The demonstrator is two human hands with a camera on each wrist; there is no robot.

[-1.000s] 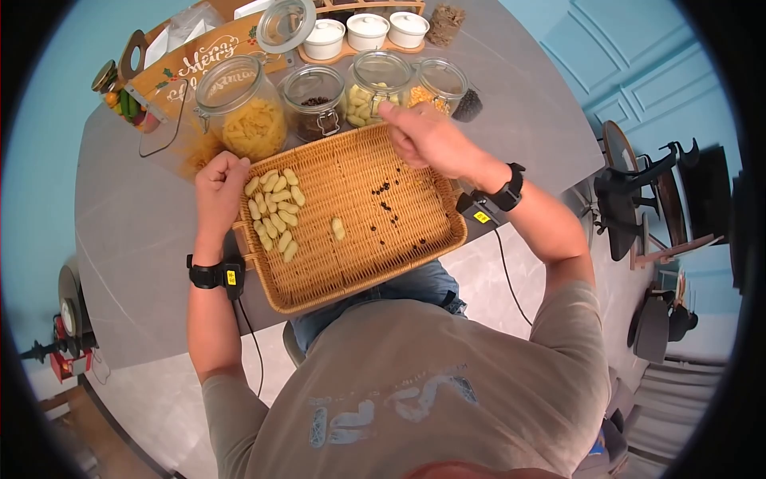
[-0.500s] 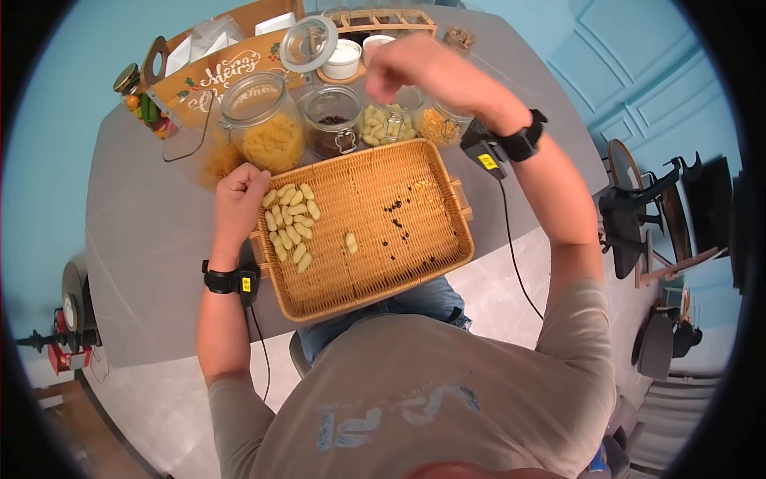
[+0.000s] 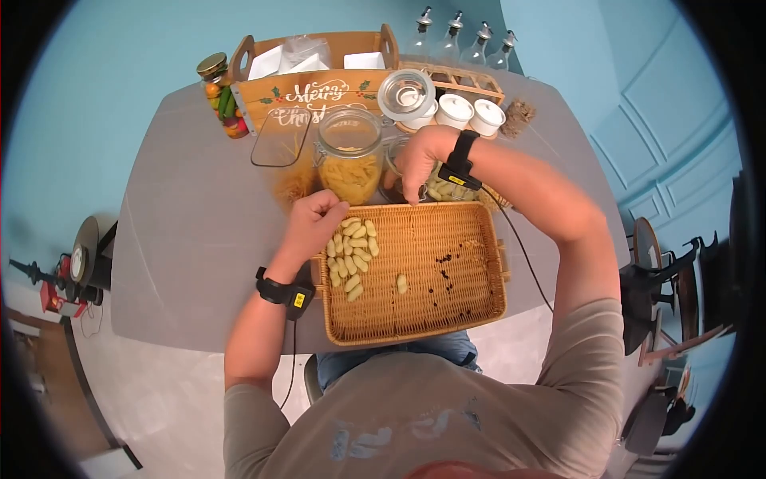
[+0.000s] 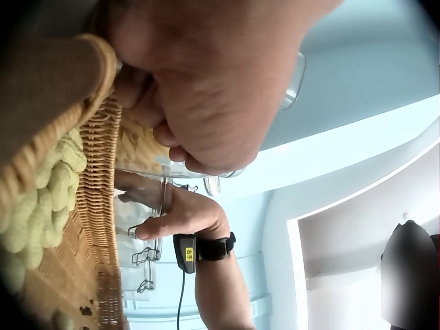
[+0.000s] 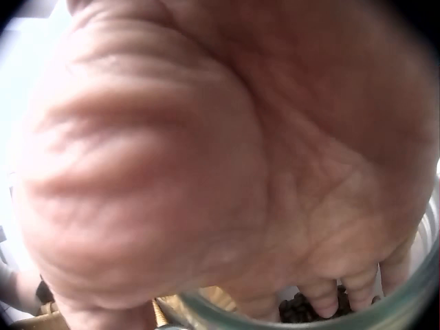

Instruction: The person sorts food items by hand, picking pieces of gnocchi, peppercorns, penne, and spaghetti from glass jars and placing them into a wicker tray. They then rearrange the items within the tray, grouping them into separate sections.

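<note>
In the head view a wicker tray [image 3: 371, 315] lies at the table's front edge. Whole peanuts [image 3: 351, 254] cluster on its left side; small black beans [image 3: 445, 275] and a few yellow bits lie scattered on its right. My left hand [image 3: 309, 229], fingers curled, grips the tray's back left corner. My right hand [image 3: 424, 160] reaches down into a glass jar [image 5: 395, 309]. Its fingers [image 5: 320, 295] extend, slightly spread, onto dark beans [image 5: 295, 308] inside. The thumb stays outside the rim. From above, the hand hides most of this jar.
A pasta jar [image 3: 351, 172] stands left of the bean jar, a peanut jar [image 3: 447, 188] right of it. Behind are white lidded pots [image 3: 455, 112], a wooden crate [image 3: 319, 84] and glass bottles [image 3: 475, 53]. A wire runs from each wrist camera.
My right hand has moved from above the peanut jar across to the dark-bean jar and down into it. My left hand stays at the tray corner. The head view has shifted.
</note>
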